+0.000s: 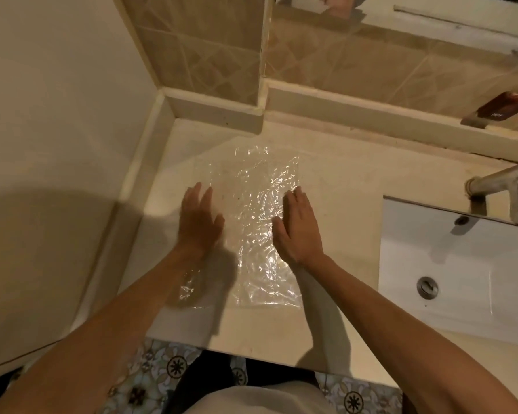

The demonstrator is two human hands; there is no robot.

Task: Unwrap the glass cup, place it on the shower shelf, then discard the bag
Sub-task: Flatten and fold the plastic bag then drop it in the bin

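Note:
A clear, crinkled plastic bag (251, 222) lies spread flat on the beige counter (341, 186). My left hand (198, 218) rests palm down on the bag's left edge, fingers stretched out and slightly apart. My right hand (298, 227) lies palm down on the bag's right side, fingers straight. Neither hand grips anything. My left forearm covers the bag's lower left corner. No glass cup is in view.
A white sink (461, 279) with a metal drain (427, 287) sits at the right, a chrome faucet (503, 180) above it. A mirror over a ledge holds a dark red box (504, 107). A wall stands on the left; patterned floor tiles (159, 377) lie below the counter edge.

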